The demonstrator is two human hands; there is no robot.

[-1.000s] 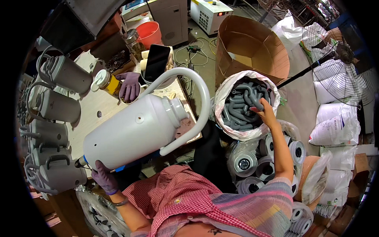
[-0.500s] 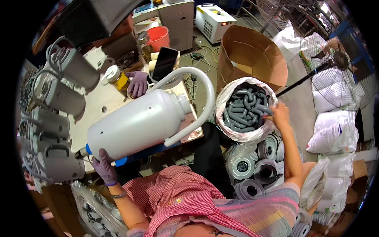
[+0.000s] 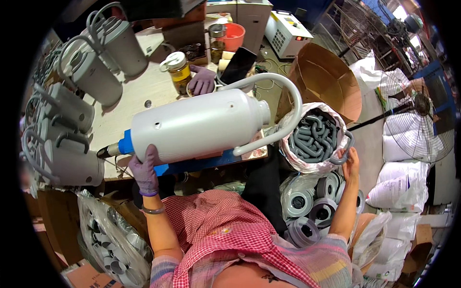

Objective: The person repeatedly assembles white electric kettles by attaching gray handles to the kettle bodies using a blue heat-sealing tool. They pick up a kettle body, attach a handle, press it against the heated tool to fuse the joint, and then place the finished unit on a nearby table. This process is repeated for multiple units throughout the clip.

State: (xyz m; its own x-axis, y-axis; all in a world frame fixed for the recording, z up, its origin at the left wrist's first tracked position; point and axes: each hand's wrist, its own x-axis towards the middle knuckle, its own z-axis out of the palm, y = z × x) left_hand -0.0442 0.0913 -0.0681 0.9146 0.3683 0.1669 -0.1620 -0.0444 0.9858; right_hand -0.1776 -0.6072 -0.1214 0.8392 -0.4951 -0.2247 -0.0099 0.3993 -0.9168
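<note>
A large pale-grey plastic jug body [image 3: 192, 127] lies on its side across the front of the workbench, its neck pointing right. A long curved handle [image 3: 295, 93] arches from it past the neck. Its base end sits against a blue collar [image 3: 126, 143] on a rod-like fixture. My left hand [image 3: 145, 174], in a purple-grey glove, grips the lower base edge, thumb on the side and the other fingers partly hidden. Bare, my right hand [image 3: 351, 165] holds a small dark-grey curved handle [image 3: 350, 140] at the rim of a white sack [image 3: 314, 168] filled with similar handles.
Several finished grey jugs [image 3: 93, 77] crowd the bench's left side. Behind the body are a yellow-labelled jar [image 3: 178, 72], a loose glove [image 3: 202, 80] and a phone [image 3: 238, 65]. An open carton [image 3: 331, 79] stands behind the sack; bagged grey rings [image 3: 305, 230] lie nearer me.
My right hand has drawn a curved handle out to the sack's right rim. The view has shifted, so the bench things appear farther right. My left hand stays at the jug's base.
</note>
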